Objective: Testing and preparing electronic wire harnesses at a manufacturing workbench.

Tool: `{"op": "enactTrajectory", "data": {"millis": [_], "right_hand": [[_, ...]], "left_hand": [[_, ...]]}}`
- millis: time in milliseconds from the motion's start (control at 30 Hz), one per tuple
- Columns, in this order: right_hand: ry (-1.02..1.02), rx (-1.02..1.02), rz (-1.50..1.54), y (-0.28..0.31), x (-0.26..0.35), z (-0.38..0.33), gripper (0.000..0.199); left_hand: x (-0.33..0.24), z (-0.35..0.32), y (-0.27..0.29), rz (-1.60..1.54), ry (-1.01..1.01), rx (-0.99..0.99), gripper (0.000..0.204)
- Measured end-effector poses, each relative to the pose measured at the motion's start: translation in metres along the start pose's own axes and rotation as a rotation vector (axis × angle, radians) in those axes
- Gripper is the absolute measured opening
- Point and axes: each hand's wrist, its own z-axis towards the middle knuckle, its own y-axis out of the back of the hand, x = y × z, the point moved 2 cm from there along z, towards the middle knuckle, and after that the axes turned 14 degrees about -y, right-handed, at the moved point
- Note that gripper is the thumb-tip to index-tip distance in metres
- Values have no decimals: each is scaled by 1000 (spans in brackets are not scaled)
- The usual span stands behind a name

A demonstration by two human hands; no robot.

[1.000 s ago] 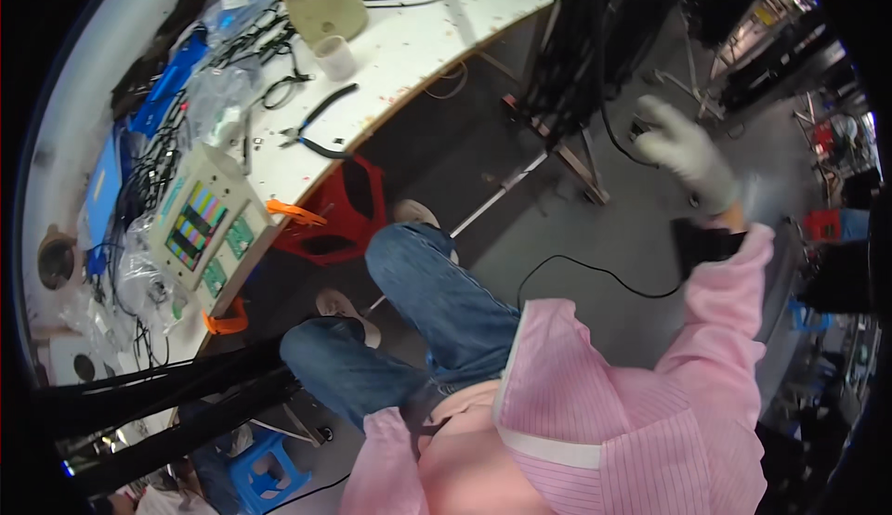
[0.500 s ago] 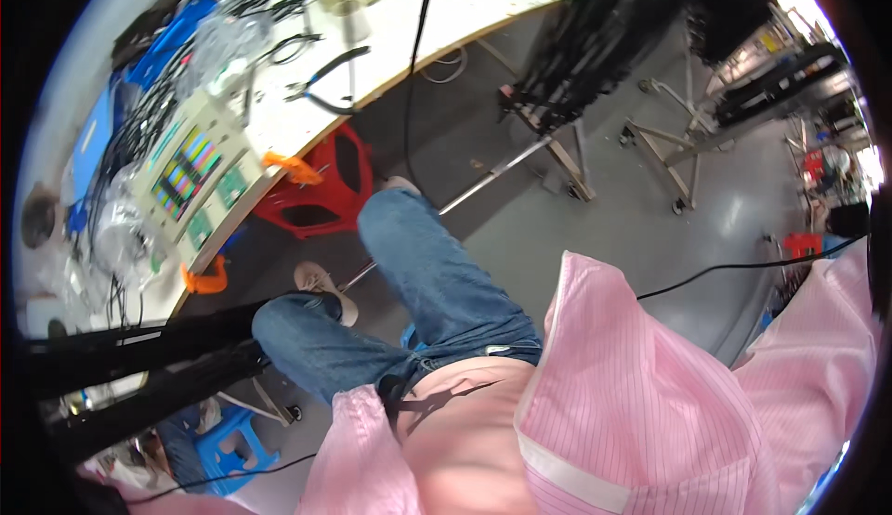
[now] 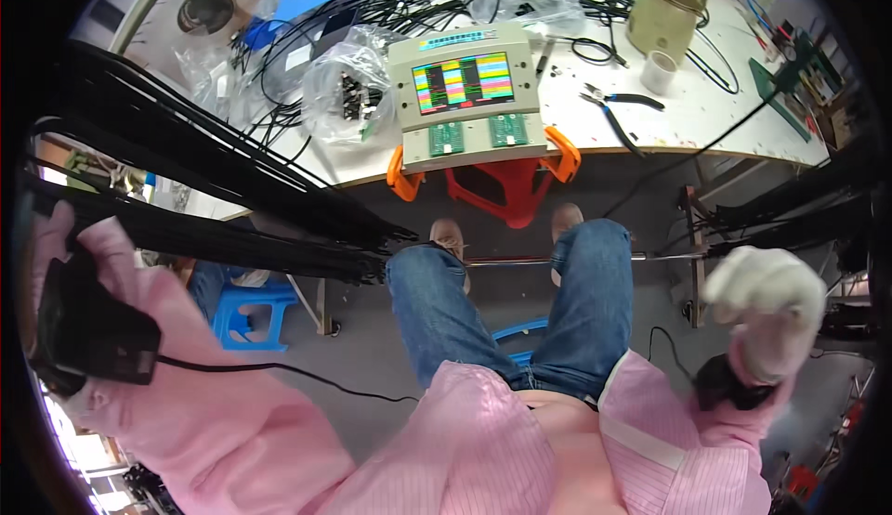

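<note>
As the view swung left, the gloved right hand (image 3: pixel 776 294) reappeared.

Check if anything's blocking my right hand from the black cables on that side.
Nothing visible stands between your gloved right hand and the black cables above it in the head view, though depth is hard to judge here.

Matt cloth glove (image 3: pixel 776 287), glossy plast. bag (image 3: pixel 327 97)

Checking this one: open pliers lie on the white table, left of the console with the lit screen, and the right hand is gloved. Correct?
Not left: the head view shows the open pliers right of the console. They do lie on the white table, and the right hand is gloved.
</note>
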Motion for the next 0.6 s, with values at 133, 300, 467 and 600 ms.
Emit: {"op": "enactTrajectory", "data": {"millis": [133,300,467,600], "right_hand": [[-431,107,156,-34,-51,-4,32],[-1022,314,637,-106,-177,-32,40],[-1473,92,1596,-147,-200,-18,39],[-1543,-140,1374,-156,-235,-19,36]], "left_hand": [[-61,-18,-79,-436,194,228,28],[-165,-69,-185,-1465,264,314,12],[-224,-182,-207,-1815,98,282,19],[-227,-183,-173,-1935,-43,419,30]]}}
